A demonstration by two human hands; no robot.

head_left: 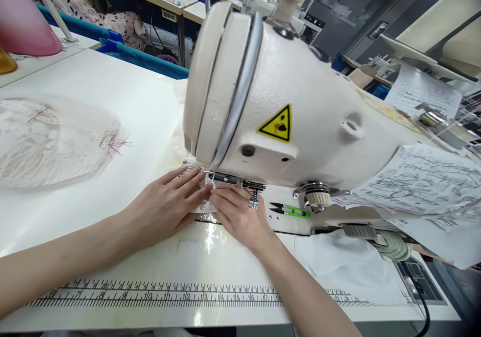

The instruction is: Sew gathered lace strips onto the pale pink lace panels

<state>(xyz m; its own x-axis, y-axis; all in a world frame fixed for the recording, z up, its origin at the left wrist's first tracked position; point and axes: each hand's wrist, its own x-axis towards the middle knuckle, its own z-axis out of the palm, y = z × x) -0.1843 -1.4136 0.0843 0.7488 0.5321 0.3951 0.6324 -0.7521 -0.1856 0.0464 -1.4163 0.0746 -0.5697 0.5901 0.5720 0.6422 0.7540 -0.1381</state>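
A white sewing machine (300, 91) fills the middle, its needle area low over the bed. Flat beside the presser foot lies my left hand (175, 199), fingers stretched out over a piece of white lace fabric (205, 207). My right hand (240, 214) is on the near right side of the foot, its fingers bent and closed together at the lace's edge; its thumb is hidden. Most of the lace is covered by the hands and the machine head. Green-handled thread snips (289, 210) lie on the machine bed, to the right of my right hand.
Another pale lace piece (56, 141) with red threads lies on the left. A printed ruler (169, 295) runs along the table's front. White cloth (345, 262) lies under the machine arm, and written papers (421, 182) hang at the right. A pink object (30, 21) stands far left.
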